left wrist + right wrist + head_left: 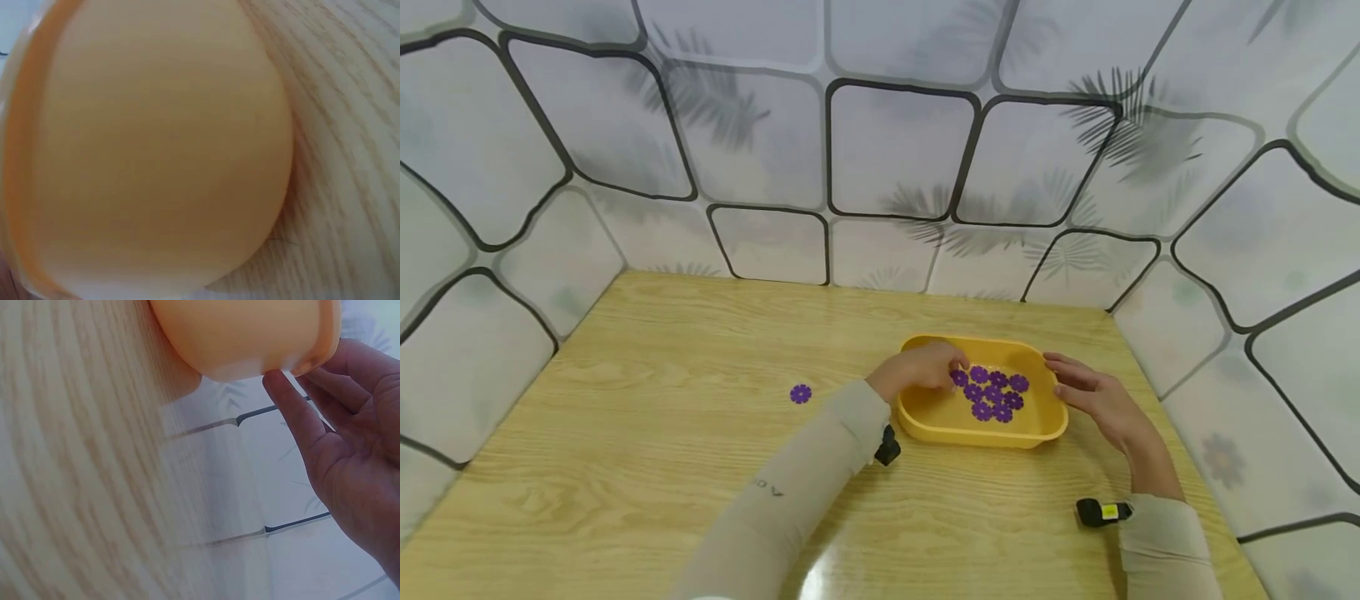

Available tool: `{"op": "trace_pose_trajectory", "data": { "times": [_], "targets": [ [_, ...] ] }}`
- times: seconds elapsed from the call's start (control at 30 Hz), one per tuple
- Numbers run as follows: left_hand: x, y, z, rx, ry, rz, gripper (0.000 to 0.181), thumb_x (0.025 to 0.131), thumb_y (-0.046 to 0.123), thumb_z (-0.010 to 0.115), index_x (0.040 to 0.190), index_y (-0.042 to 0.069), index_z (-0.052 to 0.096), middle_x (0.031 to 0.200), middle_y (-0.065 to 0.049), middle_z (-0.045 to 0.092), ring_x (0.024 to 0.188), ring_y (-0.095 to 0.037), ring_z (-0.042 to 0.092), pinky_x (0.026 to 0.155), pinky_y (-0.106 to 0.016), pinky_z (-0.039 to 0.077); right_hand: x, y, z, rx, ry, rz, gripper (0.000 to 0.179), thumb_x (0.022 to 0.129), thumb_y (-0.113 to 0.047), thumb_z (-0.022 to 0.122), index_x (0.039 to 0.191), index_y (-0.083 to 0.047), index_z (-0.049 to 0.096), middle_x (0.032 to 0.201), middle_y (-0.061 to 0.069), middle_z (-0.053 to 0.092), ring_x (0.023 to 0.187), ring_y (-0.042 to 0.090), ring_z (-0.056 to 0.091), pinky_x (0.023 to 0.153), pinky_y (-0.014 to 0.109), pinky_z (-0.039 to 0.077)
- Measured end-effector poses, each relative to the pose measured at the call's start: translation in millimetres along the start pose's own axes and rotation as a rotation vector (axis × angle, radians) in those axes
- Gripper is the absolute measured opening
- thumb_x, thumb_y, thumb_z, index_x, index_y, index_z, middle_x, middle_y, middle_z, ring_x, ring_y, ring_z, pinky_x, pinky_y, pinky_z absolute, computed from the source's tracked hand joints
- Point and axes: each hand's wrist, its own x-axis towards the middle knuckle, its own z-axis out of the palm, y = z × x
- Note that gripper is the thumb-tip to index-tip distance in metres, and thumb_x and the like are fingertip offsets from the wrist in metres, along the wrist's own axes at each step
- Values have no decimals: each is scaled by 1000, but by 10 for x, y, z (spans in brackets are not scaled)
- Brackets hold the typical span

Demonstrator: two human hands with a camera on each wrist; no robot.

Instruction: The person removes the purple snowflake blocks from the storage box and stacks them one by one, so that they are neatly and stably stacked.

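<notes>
A shallow yellow basin (925, 433) stands on the table, with several flat purple flower-shaped pieces (992, 393) lying grouped on its floor. My left hand (925, 367) reaches over the left rim into it. The curled thumb and index finger pinch a purple flower piece (959, 378) at the group's left edge; the other fingers are partly hidden. At the basin's right end, my right hand (1101, 403) holds the rim, with the thumb (290, 403) against the outer wall. The basin's wall (162, 144) fills most of the left wrist view, hiding the left fingers.
A single purple flower piece (801, 393) lies on the wood-grain table (647, 417), left of the basin. Patterned white walls (760, 167) enclose the table at the back and both sides. Each wrist wears a small black camera (887, 447).
</notes>
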Motion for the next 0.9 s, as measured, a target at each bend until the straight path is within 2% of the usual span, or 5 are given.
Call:
{"op": "trace_pose_trajectory", "data": {
  "times": [0.23,0.43,0.7,0.9],
  "targets": [
    [13,27,65,85,39,7,42,93,14,73,134,10,64,128,-5,65,115,-16,60,102,-25,46,10,-7,-2,15,0,1,59,101,-30,62,151,-4,44,165,11,29,133,-5,41,94,9,45],
    [6,66,101,91,51,-13,40,93,17,74,131,9,66,127,-5,67,115,-15,61,101,-25,48,9,-2,-2,17,-1,-6,59,102,-29,62,151,-2,44,165,12,30,131,-7,41,94,9,44],
    [22,61,117,125,49,-28,24,94,22,73,115,11,70,111,-1,67,93,-11,56,86,-23,49,9,-6,0,41,-1,-35,57,102,-25,62,150,1,45,164,12,32,122,-17,43,94,9,46],
    [17,52,114,105,56,-27,26,93,26,74,115,12,69,113,1,67,93,-9,57,85,-23,49,2,-50,-5,37,-3,-31,57,102,-26,62,150,1,45,164,15,30,123,-16,42,94,9,45]
  ]
}}
